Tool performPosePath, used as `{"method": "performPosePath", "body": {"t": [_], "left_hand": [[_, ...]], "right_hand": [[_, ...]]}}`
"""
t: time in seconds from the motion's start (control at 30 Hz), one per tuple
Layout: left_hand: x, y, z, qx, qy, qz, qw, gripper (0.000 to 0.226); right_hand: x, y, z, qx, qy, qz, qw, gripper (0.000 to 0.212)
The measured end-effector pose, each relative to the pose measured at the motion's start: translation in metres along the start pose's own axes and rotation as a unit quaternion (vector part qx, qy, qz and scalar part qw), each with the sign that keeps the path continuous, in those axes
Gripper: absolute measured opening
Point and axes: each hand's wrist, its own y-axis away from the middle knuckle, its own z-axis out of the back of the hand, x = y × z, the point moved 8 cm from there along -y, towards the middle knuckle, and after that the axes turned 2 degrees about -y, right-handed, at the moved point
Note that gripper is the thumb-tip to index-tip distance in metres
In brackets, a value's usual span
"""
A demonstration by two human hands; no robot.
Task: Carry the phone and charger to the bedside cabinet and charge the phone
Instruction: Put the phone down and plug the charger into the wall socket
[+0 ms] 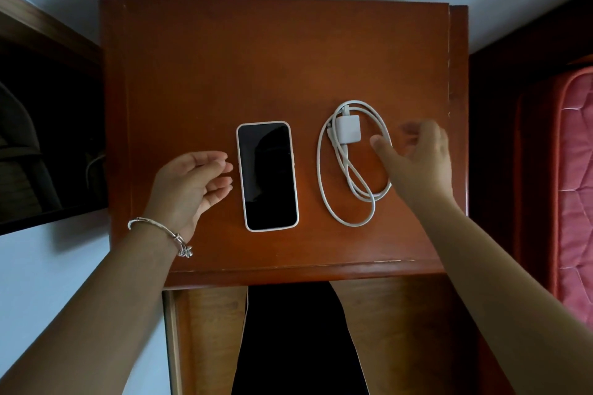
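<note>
A phone [268, 176] in a pale case lies screen-up, dark, on the reddish wooden cabinet top [224, 67]. To its right lies a white charger block [348, 129] with its white cable [340, 189] looped around it. My left hand [189, 184], with a bracelet on the wrist, hovers just left of the phone, palm up and fingers apart, holding nothing. My right hand [417, 160] hangs over the right side of the cable loop, fingers spread and blurred, thumb near the charger block; it holds nothing.
A pale wall runs behind the cabinet. A dark wooden shelf or frame [41, 112] stands at the left. A pink quilted mattress [574, 189] lies at the right edge. Below the cabinet's front edge are my dark-clothed legs [298, 340].
</note>
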Motion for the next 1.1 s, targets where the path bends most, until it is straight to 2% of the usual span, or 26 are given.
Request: {"method": "performPosePath", "body": {"t": [0.07,0.13,0.3,0.53,0.7,0.77,0.87,1.0,1.07,1.1], "left_hand": [[0.002,-0.001,-0.001,0.013,0.012,0.002,1.000,0.012],[0.004,-0.001,-0.006,0.047,0.036,0.016,0.998,0.013],[0.007,0.002,-0.022,0.156,0.085,0.056,0.983,0.021],[0.007,0.000,-0.025,0.186,0.079,0.044,0.978,0.035],[0.006,0.001,-0.030,0.200,0.097,0.046,0.974,0.035],[0.004,0.003,-0.035,0.210,0.110,0.050,0.970,0.037],[0.000,0.007,-0.051,0.226,0.122,0.058,0.965,0.041],[-0.006,0.013,-0.080,0.244,0.118,0.071,0.960,0.037],[-0.010,0.016,-0.093,0.249,0.118,0.071,0.959,0.033],[-0.012,0.016,-0.099,0.251,0.118,0.067,0.959,0.033]], "right_hand": [[0.014,-0.001,0.003,-0.025,-0.014,0.046,0.999,0.031],[0.020,-0.003,-0.006,0.004,-0.038,0.044,0.998,0.023],[0.020,-0.011,-0.028,0.058,-0.035,0.009,0.998,0.031],[0.027,-0.016,-0.038,0.101,-0.004,-0.017,0.995,0.042],[0.028,-0.018,-0.037,0.135,-0.018,-0.054,0.989,0.016],[0.024,-0.018,-0.036,0.158,-0.089,-0.088,0.979,0.010],[0.024,-0.017,-0.033,0.191,-0.254,-0.130,0.939,0.008],[0.025,-0.016,-0.023,0.192,-0.477,-0.194,0.835,0.018],[0.023,-0.018,-0.016,0.187,-0.539,-0.226,0.789,0.022],[0.021,-0.019,-0.013,0.188,-0.553,-0.233,0.777,0.024]]}}
